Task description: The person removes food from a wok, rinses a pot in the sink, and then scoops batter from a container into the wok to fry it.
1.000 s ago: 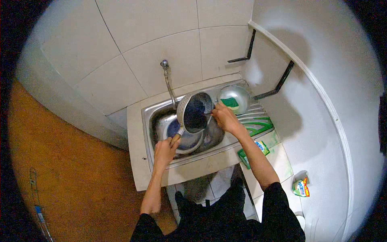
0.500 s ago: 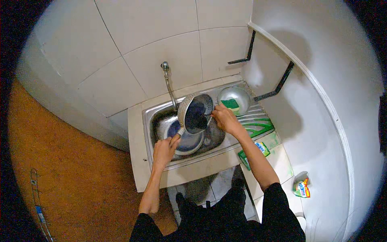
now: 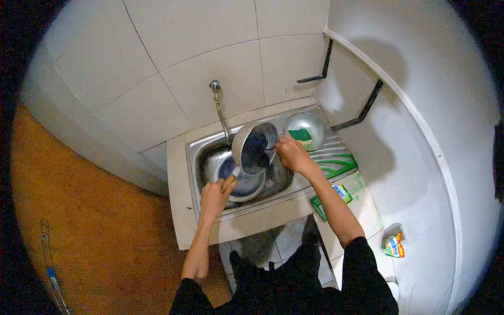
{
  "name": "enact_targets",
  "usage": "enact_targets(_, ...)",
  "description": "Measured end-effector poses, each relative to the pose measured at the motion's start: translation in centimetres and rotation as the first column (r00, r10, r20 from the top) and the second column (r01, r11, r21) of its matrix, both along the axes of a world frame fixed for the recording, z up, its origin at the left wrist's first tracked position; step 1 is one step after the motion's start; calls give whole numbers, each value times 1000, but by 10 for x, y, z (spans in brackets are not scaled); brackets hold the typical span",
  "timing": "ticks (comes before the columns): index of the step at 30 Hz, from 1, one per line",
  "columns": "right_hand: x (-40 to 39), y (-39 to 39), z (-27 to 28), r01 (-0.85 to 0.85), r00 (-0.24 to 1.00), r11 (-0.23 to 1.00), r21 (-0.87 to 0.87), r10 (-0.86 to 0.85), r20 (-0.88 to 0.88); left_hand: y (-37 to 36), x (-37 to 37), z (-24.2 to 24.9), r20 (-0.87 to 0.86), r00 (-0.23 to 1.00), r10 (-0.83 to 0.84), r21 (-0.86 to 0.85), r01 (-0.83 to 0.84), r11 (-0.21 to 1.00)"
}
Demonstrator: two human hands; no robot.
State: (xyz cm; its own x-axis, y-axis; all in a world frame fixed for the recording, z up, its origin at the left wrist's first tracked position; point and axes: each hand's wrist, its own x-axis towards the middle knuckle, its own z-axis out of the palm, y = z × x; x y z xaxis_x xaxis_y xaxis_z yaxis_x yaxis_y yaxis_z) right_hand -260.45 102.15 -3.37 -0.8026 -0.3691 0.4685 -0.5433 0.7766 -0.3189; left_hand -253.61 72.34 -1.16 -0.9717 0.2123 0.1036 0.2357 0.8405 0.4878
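Note:
A metal saucepan (image 3: 253, 148) with a dark inside is tilted on its side above the steel sink (image 3: 195, 157), below the tap (image 3: 216, 100). My left hand (image 3: 214, 197) grips the pan's handle at the sink's front edge. At the pan's right rim is my right hand (image 3: 292, 153), its fingers closed on a thin utensil that reaches into the pan; what it is I cannot tell. A blue-centred plate (image 3: 242, 184) lies in the basin under the pan.
A metal bowl (image 3: 307, 126) holding a green sponge (image 3: 300, 136) sits on the drainboard at the right. A green rack (image 3: 335, 165) and a green packet (image 3: 340, 193) lie on the counter. Another packet (image 3: 392, 244) lies lower right. White tiled wall behind; brown floor left.
Nearly nothing has moved. The pan has tipped very slightly and my right hand has shifted a little at its rim. My left hand keeps its hold on the handle.

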Motion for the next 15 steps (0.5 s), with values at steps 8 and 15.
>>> enact_targets(8, -2, -1, 1, 5, 995, 999, 51, -10, 97, -1, 0, -1, -35, 999, -13, -26, 12, 1000)
enact_targets(15, -6, -3, 0, -4, 998, 999, 45, 2, 55, -4, -1, -7, -11, 1000, -4, 5, 4, 1000)
